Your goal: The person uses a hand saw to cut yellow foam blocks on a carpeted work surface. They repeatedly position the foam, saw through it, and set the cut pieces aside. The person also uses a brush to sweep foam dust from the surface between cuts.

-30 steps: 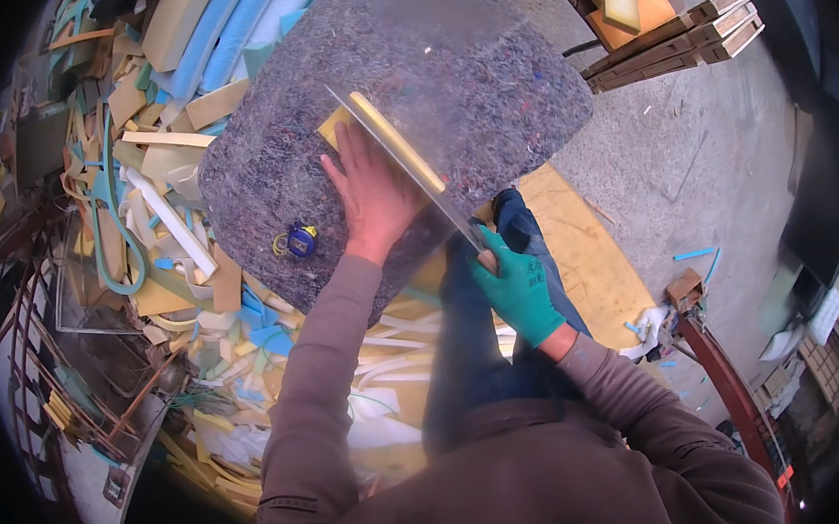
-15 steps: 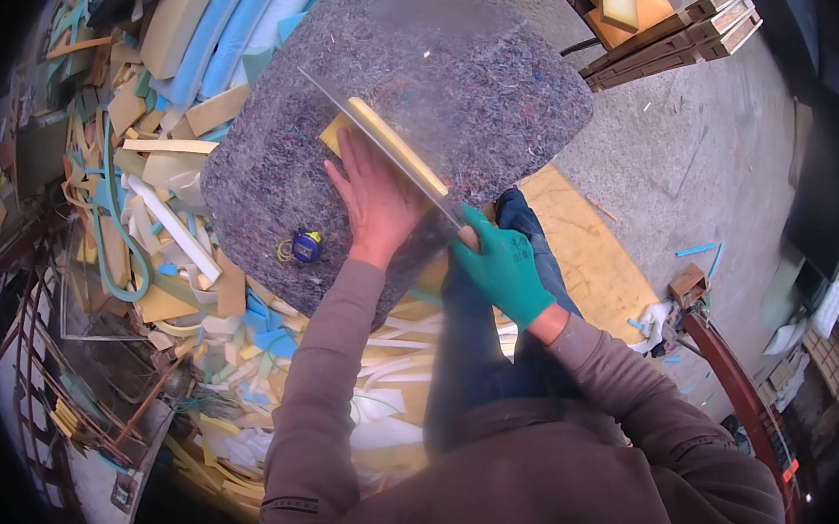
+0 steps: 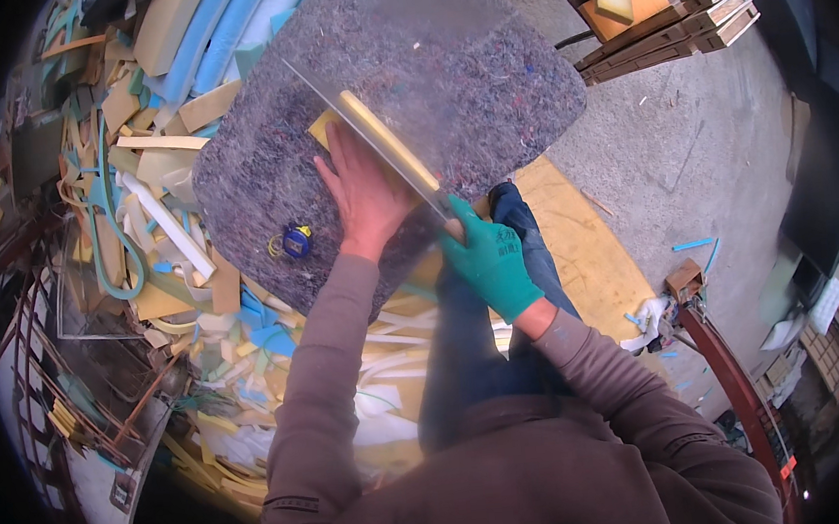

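My left hand (image 3: pixel 365 192) is bare and lies flat, fingers stretched out, on a yellow foam piece (image 3: pixel 321 126) that it mostly covers. In a green glove, my right hand (image 3: pixel 490 261) grips the wooden handle of a long, thin-bladed knife (image 3: pixel 311 83). The blade runs diagonally past the left hand's fingers, tip pointing far left. Along its right side is a narrow yellow foam strip (image 3: pixel 390 141). Whether the blade has fully parted strip from piece I cannot tell. Beneath them is a work surface (image 3: pixel 483 70) covered in mottled grey felt.
A blue tape measure (image 3: pixel 296 241) sits on the felt, left of my left forearm. Foam offcuts (image 3: pixel 151 165) are heaped along the left. Stacked wooden frames (image 3: pixel 678 35) stand at the far right, beside a chair with foam pieces. A yellow foam sheet (image 3: pixel 585 239) lies by my legs.
The knife and my right hand have slid slightly forward and left along the foam. My left hand stays pressed on the piece. The whole view has shifted a little.
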`<action>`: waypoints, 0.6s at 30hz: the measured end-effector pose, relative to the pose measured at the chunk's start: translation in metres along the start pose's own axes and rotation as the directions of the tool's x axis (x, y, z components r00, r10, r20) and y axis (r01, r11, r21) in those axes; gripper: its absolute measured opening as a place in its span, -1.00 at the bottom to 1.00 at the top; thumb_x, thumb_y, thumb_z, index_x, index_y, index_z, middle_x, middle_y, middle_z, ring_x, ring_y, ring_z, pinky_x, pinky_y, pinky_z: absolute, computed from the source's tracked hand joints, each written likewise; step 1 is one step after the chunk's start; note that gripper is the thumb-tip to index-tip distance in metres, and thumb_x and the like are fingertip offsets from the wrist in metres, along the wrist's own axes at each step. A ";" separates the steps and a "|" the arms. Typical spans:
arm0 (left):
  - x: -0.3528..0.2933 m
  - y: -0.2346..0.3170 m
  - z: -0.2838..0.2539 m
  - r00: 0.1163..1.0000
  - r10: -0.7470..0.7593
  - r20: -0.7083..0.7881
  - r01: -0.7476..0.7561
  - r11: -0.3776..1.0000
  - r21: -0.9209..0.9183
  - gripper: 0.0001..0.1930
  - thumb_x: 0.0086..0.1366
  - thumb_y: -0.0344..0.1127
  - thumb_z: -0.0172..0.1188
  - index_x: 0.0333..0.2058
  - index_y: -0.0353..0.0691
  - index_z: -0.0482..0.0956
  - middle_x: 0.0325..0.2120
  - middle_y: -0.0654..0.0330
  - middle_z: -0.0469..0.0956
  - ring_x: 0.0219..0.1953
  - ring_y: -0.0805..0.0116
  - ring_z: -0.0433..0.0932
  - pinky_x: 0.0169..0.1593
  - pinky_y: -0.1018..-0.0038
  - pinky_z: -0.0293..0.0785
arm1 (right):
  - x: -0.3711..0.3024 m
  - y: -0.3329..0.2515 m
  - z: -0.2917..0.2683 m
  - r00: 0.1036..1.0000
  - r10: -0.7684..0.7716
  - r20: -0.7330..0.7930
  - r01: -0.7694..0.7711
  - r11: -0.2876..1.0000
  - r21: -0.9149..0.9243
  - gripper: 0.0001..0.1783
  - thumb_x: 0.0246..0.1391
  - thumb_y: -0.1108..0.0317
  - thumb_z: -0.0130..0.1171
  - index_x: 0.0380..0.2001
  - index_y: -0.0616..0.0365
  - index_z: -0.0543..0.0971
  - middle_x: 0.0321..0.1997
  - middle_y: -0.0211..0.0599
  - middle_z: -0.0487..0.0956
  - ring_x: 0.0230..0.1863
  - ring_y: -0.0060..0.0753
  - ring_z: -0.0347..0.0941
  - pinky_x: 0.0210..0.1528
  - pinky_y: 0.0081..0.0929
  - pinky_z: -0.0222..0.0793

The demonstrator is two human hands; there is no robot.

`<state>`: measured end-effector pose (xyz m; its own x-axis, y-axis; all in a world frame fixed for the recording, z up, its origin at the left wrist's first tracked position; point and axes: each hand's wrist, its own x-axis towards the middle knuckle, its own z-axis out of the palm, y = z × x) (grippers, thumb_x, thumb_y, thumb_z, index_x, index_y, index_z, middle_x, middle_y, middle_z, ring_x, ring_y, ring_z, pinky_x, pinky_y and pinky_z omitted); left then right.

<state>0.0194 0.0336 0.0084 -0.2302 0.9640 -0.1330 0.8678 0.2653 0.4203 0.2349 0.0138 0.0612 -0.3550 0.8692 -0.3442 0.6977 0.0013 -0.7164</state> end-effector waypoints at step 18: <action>0.005 0.006 -0.021 0.981 -0.051 0.185 0.048 0.999 0.021 0.47 0.14 0.41 0.57 0.68 -0.41 -0.11 0.71 -0.37 -0.23 0.77 -0.33 -0.43 0.56 -0.67 -0.21 | -0.010 0.015 0.007 0.999 -0.008 -0.036 0.009 1.000 0.027 -0.46 0.37 0.17 0.43 0.35 0.04 0.68 -0.42 -0.04 0.70 -0.40 0.04 0.71 -0.32 -0.03 0.59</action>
<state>0.0147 0.0407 0.0289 -0.1890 0.9290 -0.3181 0.8647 0.3110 0.3944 0.2449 0.0018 0.0495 -0.3379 0.8866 -0.3158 0.6771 -0.0041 -0.7359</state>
